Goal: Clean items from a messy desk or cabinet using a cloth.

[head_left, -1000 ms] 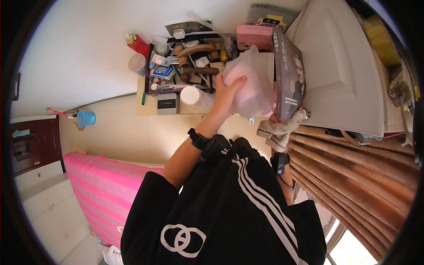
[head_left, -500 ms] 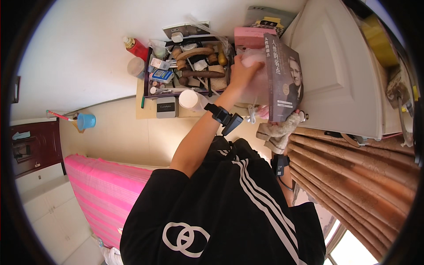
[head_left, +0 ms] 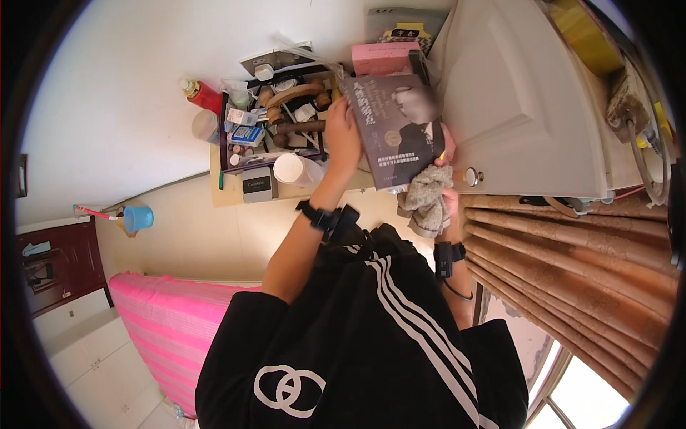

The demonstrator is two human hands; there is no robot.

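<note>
A grey book [head_left: 389, 139] with a portrait on its cover is held up between my hands, its front turned to me. My left hand [head_left: 343, 139] closes on the book's left edge, beside the tray of odds and ends. At the right edge, my right hand [head_left: 450, 204] is closed on the book's lower right side, with a grey-beige cloth [head_left: 426, 200] bunched in the same grip. The cloth hangs at the book's lower right corner and hides part of that hand's fingers. Behind the book stands a pink box [head_left: 382, 57].
A dark tray [head_left: 225, 146] holds wooden massage tools and small boxes. Beside it stand a white-lidded tub [head_left: 289, 169], a grey box [head_left: 259, 186], a red spray bottle [head_left: 200, 94] and a clear jar [head_left: 205, 126]. A white cabinet door [head_left: 507, 107] and brown curtain [head_left: 564, 250] lie to the right.
The book has turned so its cover faces me more fully. My left hand has moved from behind its spine side to grip its left edge. The cloth stays in my right hand.
</note>
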